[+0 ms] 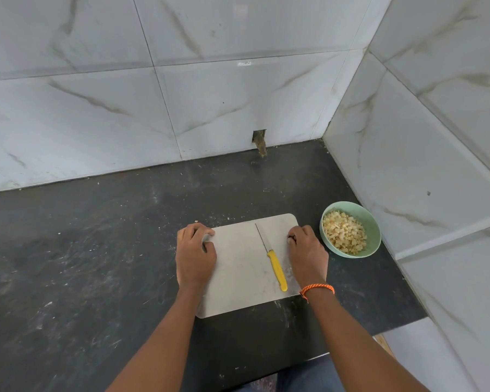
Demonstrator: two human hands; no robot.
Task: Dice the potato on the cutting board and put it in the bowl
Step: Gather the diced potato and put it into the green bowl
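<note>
Potato cubes (344, 232) are all sitting in the green bowl (372, 222), just right of the cutting board (238, 267), so dicing looks finished. I am gripping the board's side edges with my left hand (195, 254) and right hand (307, 254), fingers curled; the yellow-handled knife (276, 269) is lying loose between them. Tiled walls are crowding the bowl; dark countertop (82, 264) is lying open leftward.

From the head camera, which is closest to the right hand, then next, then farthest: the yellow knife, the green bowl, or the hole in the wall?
From the right hand:
1. Yellow knife, just to its left on the cutting board.
2. Green bowl of potato cubes, to its right.
3. Hole in the wall, far behind.
</note>
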